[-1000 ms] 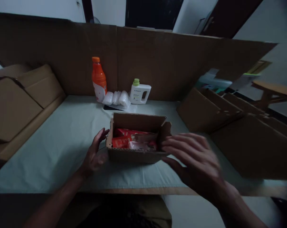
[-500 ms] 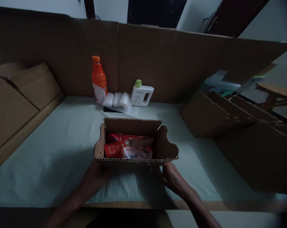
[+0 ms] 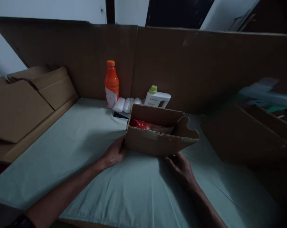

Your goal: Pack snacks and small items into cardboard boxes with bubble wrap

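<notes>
An open-topped cardboard box (image 3: 153, 142) with wavy cut side edges is held between my hands, a little tilted over the cloth. Inside it lie red packets (image 3: 143, 124), mostly hidden by the front wall. My left hand (image 3: 115, 151) grips the box's left end, its fingertips out of sight behind the cardboard. Under the lower right front edge, my right hand (image 3: 181, 166) supports the box with its fingers curled beneath. Just behind the box are bubble-wrapped pieces (image 3: 126, 105) and a white bottle with a green cap (image 3: 157, 98), partly covered by the box.
An orange bottle (image 3: 112, 84) stands against the tall cardboard panel (image 3: 86, 53) at the back. A closed cardboard carton (image 3: 22, 107) is at the left. Blurred cardboard boxes (image 3: 238, 133) with plastic items stand at the right. Pale green cloth (image 3: 134, 190) covers the table.
Both hands have carried the box forward, away from me, and turned it slightly. The view has shifted left, so the scene sits further right. Less of the box's contents shows now.
</notes>
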### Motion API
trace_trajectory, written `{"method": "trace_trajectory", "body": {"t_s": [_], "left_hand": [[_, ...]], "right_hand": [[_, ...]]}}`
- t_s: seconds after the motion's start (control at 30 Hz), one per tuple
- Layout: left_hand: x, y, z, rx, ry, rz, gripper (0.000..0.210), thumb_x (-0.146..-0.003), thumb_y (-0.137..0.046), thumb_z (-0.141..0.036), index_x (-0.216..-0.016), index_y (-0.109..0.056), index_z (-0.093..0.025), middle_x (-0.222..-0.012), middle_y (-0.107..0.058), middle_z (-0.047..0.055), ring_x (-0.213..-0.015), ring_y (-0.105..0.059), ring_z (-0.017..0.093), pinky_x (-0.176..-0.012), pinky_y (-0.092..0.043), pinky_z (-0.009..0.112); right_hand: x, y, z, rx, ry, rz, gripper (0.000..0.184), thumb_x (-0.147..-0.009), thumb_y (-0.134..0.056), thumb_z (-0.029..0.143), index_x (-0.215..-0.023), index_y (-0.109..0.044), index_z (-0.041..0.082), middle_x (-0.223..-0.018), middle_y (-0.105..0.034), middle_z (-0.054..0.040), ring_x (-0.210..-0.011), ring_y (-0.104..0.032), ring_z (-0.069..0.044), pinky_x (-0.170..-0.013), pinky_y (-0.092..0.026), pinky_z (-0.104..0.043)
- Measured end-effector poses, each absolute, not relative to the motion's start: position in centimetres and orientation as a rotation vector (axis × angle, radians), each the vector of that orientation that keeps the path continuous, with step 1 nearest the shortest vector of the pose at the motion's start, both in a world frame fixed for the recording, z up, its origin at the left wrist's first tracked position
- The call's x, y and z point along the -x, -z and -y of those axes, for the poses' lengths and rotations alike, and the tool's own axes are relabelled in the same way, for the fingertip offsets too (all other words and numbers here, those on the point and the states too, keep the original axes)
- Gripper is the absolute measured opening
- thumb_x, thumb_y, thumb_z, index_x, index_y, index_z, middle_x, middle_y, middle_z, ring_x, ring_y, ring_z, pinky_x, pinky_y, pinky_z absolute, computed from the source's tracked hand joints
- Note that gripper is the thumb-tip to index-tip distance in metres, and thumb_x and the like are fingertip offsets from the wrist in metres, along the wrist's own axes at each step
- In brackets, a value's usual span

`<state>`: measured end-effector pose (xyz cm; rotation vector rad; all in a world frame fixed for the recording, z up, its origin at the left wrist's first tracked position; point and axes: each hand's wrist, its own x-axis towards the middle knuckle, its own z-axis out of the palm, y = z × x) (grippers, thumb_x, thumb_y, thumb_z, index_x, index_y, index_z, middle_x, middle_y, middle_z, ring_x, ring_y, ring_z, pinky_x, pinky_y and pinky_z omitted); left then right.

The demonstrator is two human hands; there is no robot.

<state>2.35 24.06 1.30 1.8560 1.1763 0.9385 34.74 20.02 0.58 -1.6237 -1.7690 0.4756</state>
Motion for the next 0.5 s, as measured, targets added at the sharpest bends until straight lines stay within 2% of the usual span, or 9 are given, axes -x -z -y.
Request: {"method": "trace_trajectory", "body": {"t_s": [0.07,0.17,0.23,0.3,0.37,0.43,0.5], "left_hand": [[-0.4,-1.8,-24.8,-1.94,-0.836,-1.186,0.045,-0.077,-0.047,-0.011,-0.116,-0.068,-0.019,-0.112,-0.076,0.005,-0.105,-0.07,0.022,-0.094,-0.057,0.036],[1.8,-3.4,-28.6,-1.966,-0.801,-1.368,0.03,-0.081,-0.052,-0.018,-0.102,-0.074,-0.018,-0.097,-0.077,0.005,-0.091,-0.072,0.022,-0.085,-0.059,0.035],[2.2,-4.4,-32.5,-1.942,-0.912,-1.521,0.029,-0.081,-0.057,-0.022,-0.104,-0.074,-0.016,-0.105,-0.074,0.009,-0.1,-0.069,0.026,-0.094,-0.056,0.04],[1.6,-4.9,-36.5,-1.899,-1.054,-1.639,0.038,-0.078,-0.061,-0.019,-0.114,-0.07,-0.015,-0.122,-0.066,0.013,-0.12,-0.06,0.03,-0.109,-0.046,0.045],[0.6,-5.1,-40.0,-1.826,-1.171,-1.683,0.045,-0.073,-0.063,-0.013,-0.117,-0.069,-0.016,-0.132,-0.06,0.013,-0.133,-0.05,0.032,-0.118,-0.036,0.045],[-0.2,-5.1,-42.6,-1.713,-1.262,-1.675,0.04,-0.068,-0.063,-0.007,-0.105,-0.072,-0.017,-0.129,-0.061,0.011,-0.134,-0.048,0.031,-0.12,-0.031,0.042],[-0.3,-5.3,-44.1,-1.554,-1.359,-1.653,0.026,-0.068,-0.061,-0.006,-0.088,-0.073,-0.017,-0.12,-0.065,0.01,-0.131,-0.051,0.029,-0.118,-0.032,0.039]], "right_hand": [[-34.9,0.2,-19.7,1.613,-0.507,1.745,0.034,-0.088,-0.058,0.049,-0.106,-0.063,0.021,-0.097,-0.075,-0.0103,-0.083,-0.07,-0.027,-0.068,-0.055,-0.035],[-35.2,0.5,-19.7,1.635,-0.525,1.742,0.032,-0.088,-0.06,0.049,-0.101,-0.064,0.021,-0.092,-0.075,-0.0099,-0.078,-0.069,-0.027,-0.066,-0.055,-0.035],[-35.3,0.5,-20.0,1.64,-0.505,1.742,0.03,-0.086,-0.06,0.049,-0.097,-0.065,0.021,-0.086,-0.074,-0.0087,-0.074,-0.069,-0.027,-0.064,-0.054,-0.034],[-35.5,0.6,-20.1,1.642,-0.486,1.742,0.03,-0.085,-0.061,0.049,-0.094,-0.065,0.021,-0.083,-0.074,-0.0078,-0.071,-0.069,-0.026,-0.062,-0.054,-0.033],[-35.6,0.7,-20.2,1.641,-0.472,1.744,0.03,-0.084,-0.062,0.05,-0.092,-0.066,0.021,-0.082,-0.074,-0.0073,-0.071,-0.068,-0.026,-0.062,-0.054,-0.032],[-35.8,0.9,-20.1,1.644,-0.468,1.752,0.032,-0.083,-0.062,0.051,-0.091,-0.066,0.021,-0.081,-0.073,-0.0069,-0.071,-0.068,-0.025,-0.062,-0.054,-0.031],[-36.0,1.0,-20.1,1.658,-0.479,1.747,0.035,-0.082,-0.062,0.053,-0.093,-0.067,0.02,-0.081,-0.074,-0.0069,-0.072,-0.069,-0.025,-0.062,-0.054,-0.03]]}}
